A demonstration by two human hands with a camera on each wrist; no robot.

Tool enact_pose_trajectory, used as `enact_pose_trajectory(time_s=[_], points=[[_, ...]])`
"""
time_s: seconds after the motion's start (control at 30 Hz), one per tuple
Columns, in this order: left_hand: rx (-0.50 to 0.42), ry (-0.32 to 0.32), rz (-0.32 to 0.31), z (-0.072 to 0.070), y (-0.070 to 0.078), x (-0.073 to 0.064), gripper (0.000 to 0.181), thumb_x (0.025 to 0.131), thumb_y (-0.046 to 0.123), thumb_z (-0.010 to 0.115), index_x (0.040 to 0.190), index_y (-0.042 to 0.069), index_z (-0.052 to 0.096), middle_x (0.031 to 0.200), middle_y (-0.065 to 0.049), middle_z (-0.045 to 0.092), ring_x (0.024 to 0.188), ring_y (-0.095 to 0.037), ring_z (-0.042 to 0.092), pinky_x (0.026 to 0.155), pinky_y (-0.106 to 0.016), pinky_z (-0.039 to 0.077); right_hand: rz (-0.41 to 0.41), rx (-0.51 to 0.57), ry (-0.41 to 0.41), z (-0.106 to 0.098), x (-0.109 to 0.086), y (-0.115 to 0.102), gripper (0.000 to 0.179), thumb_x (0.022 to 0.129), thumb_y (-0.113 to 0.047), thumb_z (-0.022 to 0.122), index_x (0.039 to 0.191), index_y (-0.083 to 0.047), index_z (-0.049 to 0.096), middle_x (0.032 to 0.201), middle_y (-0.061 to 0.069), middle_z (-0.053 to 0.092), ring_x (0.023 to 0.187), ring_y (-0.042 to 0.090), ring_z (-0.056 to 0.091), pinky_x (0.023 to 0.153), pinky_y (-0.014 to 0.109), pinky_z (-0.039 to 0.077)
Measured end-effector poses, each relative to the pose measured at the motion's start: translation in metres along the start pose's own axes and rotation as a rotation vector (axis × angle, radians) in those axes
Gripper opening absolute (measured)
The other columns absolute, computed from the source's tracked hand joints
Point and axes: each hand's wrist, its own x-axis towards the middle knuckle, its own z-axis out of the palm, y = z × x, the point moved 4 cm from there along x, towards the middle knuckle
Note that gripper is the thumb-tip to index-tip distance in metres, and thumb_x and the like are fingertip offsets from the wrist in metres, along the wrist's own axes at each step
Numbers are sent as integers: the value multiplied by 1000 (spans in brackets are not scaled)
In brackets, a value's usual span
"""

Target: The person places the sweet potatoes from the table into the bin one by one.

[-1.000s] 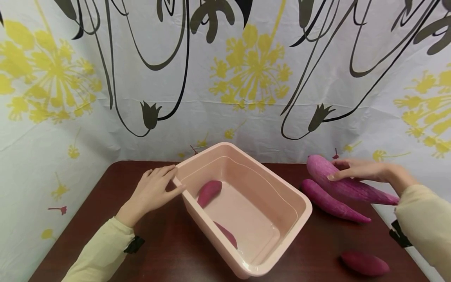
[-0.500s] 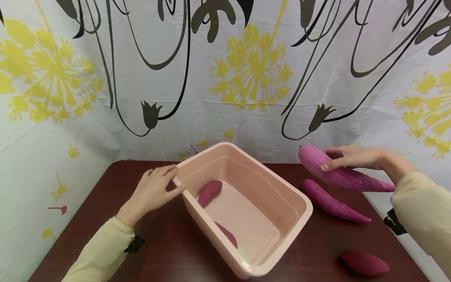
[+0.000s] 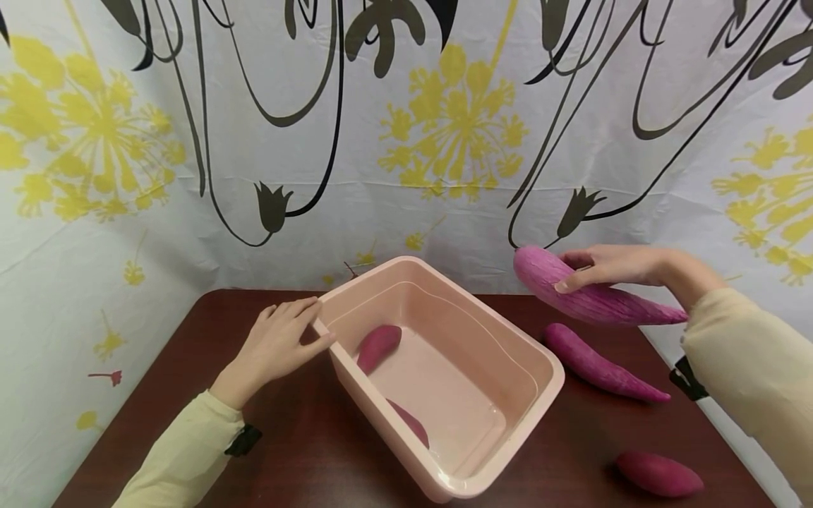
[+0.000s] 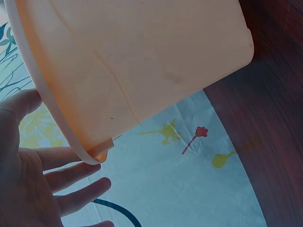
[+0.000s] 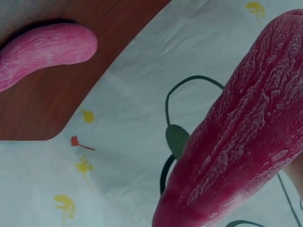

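Where the tub (image 3: pixel 444 381) stands: middle of the table (image 3: pixel 279 437), turned at an angle.
Tub contents: far yam (image 3: pixel 379 347) and near yam (image 3: pixel 411 425), both beside the left wall, which hides part of each.
Left hand (image 3: pixel 273 346): relaxed, fingers resting on the tub's rim, far left.
Right hand (image 3: pixel 625 264): grasping the big yam (image 3: pixel 600 303), thumb on the near side.
Big yam position: raised over the table's right side, outside the tub; thick end left, thin end right and lower.
Slim yam (image 3: pixel 600 363): on the table, right of the tub, just beside its rim.
Short yam (image 3: pixel 659 474): on the table, near right, apart from the tub.
Change over one second: big yam and right hand have risen and shifted left, closer to the tub.
Unchanged: tub, its contents, left hand.
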Motion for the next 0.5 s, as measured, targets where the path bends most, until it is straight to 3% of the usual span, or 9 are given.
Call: enact_pose_trajectory(time_s=[0.2, 0.5], points=[[-4, 9, 1, 0, 0, 1, 66, 80, 52, 52, 123, 2, 52, 123, -14, 48, 108, -32, 45, 88, -52, 29, 24, -47, -9, 0, 7, -15, 67, 83, -36, 56, 134, -2, 30, 125, 15, 41, 110, 29, 41, 84, 44, 37], [-6, 10, 3, 1, -1, 2, 65, 80, 52, 52, 123, 2, 52, 123, -14, 48, 108, -32, 44, 88, -52, 29, 25, -109, -16, 2, 17, -37, 79, 81, -43, 58, 138, -1, 22, 136, 18, 27, 123, 35, 26, 93, 52, 26]])
